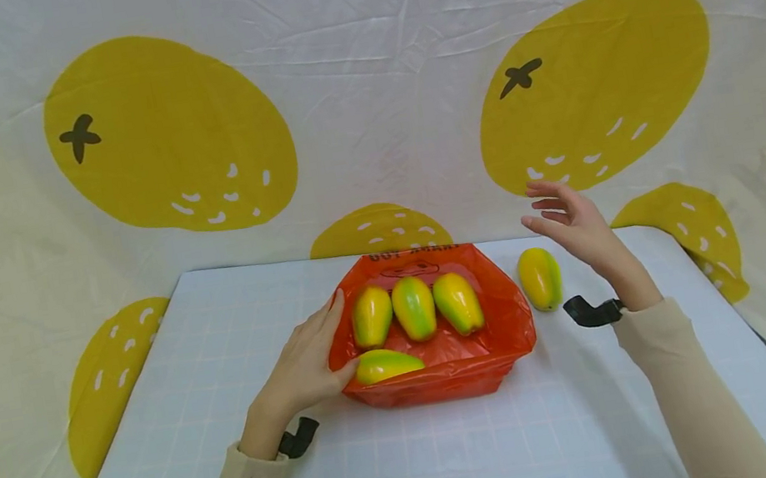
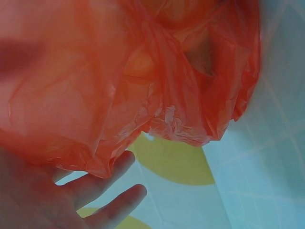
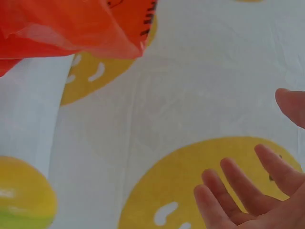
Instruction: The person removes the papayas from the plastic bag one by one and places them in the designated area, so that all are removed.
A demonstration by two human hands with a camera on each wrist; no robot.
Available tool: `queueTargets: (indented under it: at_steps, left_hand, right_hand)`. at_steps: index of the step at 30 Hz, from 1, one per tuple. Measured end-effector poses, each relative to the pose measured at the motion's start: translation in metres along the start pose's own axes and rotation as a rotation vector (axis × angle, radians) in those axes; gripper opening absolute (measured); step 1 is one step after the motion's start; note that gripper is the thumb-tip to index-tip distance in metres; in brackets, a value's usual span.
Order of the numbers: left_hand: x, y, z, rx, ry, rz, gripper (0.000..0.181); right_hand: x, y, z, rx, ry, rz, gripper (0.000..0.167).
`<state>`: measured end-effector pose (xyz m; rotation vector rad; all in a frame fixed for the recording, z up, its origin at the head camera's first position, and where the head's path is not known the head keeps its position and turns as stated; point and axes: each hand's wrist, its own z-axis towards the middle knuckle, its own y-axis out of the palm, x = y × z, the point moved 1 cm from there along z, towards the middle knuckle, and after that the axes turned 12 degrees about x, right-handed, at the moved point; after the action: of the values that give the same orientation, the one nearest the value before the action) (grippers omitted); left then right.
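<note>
A red plastic bag stands with its mouth spread wide. Inside, three yellow-green, mango-like fruits are lined up, and another such fruit lies sideways near the front left. My left hand holds the bag's left edge, thumb beside the sideways fruit; in the left wrist view its fingers extend past the plastic, which hides part of the hand. Right of the bag, one more yellow-green fruit rests on the table. Raised near it, my right hand has loosely extended fingers and holds nothing.
The white table has a faint grid pattern. A pale cloth printed with large yellow fruits hangs behind and at both sides. Black straps are on both wrists.
</note>
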<state>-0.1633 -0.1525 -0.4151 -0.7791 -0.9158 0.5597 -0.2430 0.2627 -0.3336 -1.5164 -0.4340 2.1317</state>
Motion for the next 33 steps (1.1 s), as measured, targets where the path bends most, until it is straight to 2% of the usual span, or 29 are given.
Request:
queueTargets:
  at_steps: [8, 18, 27, 33]
  left_hand:
    - [-0.001, 0.0, 0.0, 0.008, 0.013, 0.008, 0.094]
    - [0.0, 0.0, 0.0, 0.008, 0.009, 0.01, 0.094]
    - [-0.001, 0.0, 0.0, 0.004, -0.003, 0.003, 0.095]
    - [-0.001, 0.0, 0.001, 0.005, 0.006, 0.004, 0.094]
  right_hand:
    - [-0.032, 0.015, 0.016, -0.098, -0.128, 0.048, 0.05]
    - [-0.064, 0.053, 0.03, -0.308, -0.346, 0.164, 0.042]
    - [-0.083, 0.091, 0.029, -0.414, -0.448, 0.187, 0.04]
    - [-0.083, 0.12, 0.017, -0.542, -0.484, 0.226, 0.037]
